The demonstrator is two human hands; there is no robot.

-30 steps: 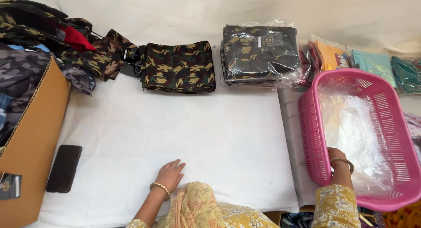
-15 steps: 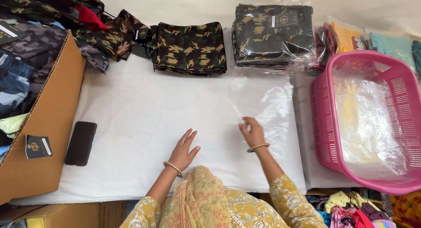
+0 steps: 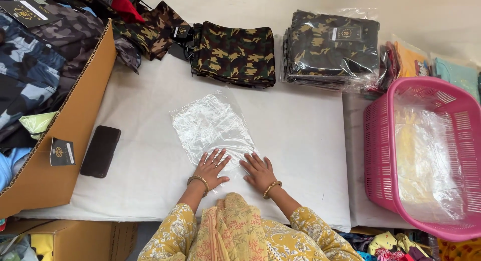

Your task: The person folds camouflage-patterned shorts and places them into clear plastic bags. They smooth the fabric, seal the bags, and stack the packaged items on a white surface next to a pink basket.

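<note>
Both hands have come in toward me since half a second ago, and the clear plastic bag that my right hand was dragging across the white sheet now lies flat in front of me. My left hand rests palm down with fingers spread on the bag's near edge, and my right hand lies flat just beside it, fingers splayed on the same edge. Neither grips anything; both are open and pressing.

The bag sits in the middle of the bench, its far end pointing toward the folded camouflage garment at the back. I judge the step in hand to be laying out and smoothing the bag, since it looks wrinkled and its mouth is closed flat.

The next move, as I see it, calls for finding the open end and parting the two layers. One hand would have to pin the film while the other works the opening, because thin plastic like this slides and clings.

The stack of bagged camouflage garments lies well apart to the back right, the pink basket to my right, and a black phone to my left beside the cardboard box.
</note>
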